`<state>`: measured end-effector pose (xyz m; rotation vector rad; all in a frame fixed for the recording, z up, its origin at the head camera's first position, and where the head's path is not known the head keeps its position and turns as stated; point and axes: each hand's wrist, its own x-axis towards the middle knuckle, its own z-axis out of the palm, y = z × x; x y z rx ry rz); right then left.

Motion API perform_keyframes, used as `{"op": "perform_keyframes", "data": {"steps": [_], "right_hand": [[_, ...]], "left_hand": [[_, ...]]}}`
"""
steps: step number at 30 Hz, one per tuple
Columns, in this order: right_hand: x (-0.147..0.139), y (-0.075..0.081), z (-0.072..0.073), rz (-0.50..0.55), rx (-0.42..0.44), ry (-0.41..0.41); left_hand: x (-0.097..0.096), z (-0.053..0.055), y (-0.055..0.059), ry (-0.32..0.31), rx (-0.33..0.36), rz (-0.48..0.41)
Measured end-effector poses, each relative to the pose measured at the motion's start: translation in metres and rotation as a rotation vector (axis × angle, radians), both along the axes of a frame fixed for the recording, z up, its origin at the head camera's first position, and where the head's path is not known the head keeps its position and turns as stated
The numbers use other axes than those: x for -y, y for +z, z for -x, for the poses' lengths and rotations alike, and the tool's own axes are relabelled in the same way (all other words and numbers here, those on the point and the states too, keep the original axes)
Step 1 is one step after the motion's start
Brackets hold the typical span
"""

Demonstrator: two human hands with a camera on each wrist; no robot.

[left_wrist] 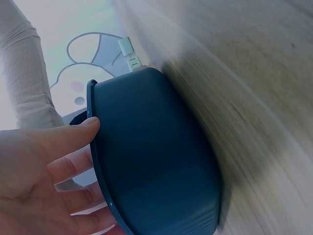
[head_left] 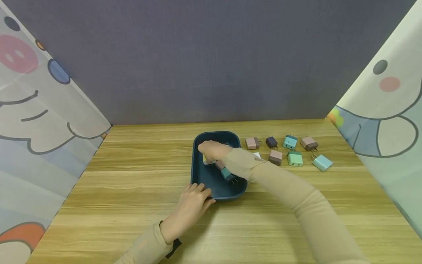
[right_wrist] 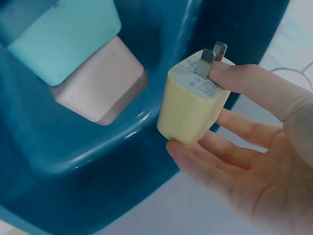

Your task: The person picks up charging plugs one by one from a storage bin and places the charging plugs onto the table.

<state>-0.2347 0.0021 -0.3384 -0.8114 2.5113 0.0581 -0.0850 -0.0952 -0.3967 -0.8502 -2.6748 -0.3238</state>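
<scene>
My right hand (head_left: 211, 149) is inside the dark blue plastic tub (head_left: 211, 190), holding a yellow plug-in charger (right_wrist: 188, 110) between thumb and fingers. Its two metal prongs point up past the thumb in the right wrist view. Below it in the tub lie a pink charger (right_wrist: 100, 81) and a teal charger (right_wrist: 71, 36), side by side. At the tub's near left corner, my left hand (head_left: 194, 203) grips the rim. The left wrist view has the thumb (left_wrist: 90, 122) on the outer side of the rim and the fingers behind it.
Right of the tub several chargers lie on the wooden table (head_left: 141, 172), among them a dark purple one (head_left: 271, 142), a blue one (head_left: 290, 142), a green one (head_left: 295, 158) and a light blue one (head_left: 322, 162). A grey panel (head_left: 211, 66) stands behind, with cartoon-printed sheets at both sides.
</scene>
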Motion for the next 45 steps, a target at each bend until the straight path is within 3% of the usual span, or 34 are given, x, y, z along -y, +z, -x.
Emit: {"op": "perform_keyframes", "data": {"steps": [25, 45], "right_hand": [[-0.025, 0.014, -0.023, 0.152, -0.095, 0.1], [-0.041, 0.026, -0.043, 0.099, -0.206, 0.173]], "left_hand": [[0.0, -0.001, 0.0, 0.013, 0.004, -0.002], [0.0, 0.0, 0.001, 0.009, 0.006, 0.011]]}}
